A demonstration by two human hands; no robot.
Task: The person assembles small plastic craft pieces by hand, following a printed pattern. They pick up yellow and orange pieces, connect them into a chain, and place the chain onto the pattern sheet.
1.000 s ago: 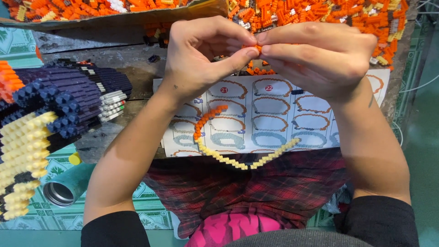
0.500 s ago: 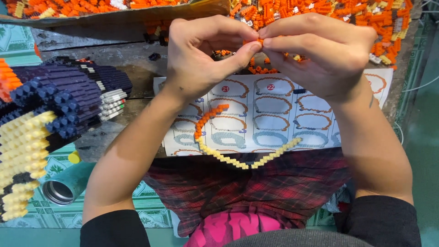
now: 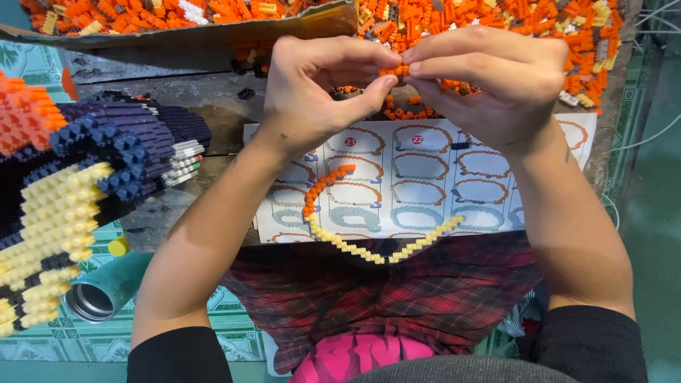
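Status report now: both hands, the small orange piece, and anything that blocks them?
Left hand and right hand both pinch the small orange piece. Held above the instruction sheet. Nothing blocks them.

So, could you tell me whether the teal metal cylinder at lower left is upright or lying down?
Lying down: the teal cylinder rests on its side, its round silver end facing the camera.

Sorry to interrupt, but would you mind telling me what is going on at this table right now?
A person is pinching small orange bricks between the fingertips of the left hand and right hand, held above an instruction sheet. A curved strip of orange and yellow bricks lies on that sheet. A pile of loose, mostly orange bricks sits behind, and a large built model in purple, yellow and orange stands to the left beside a metal cylinder.
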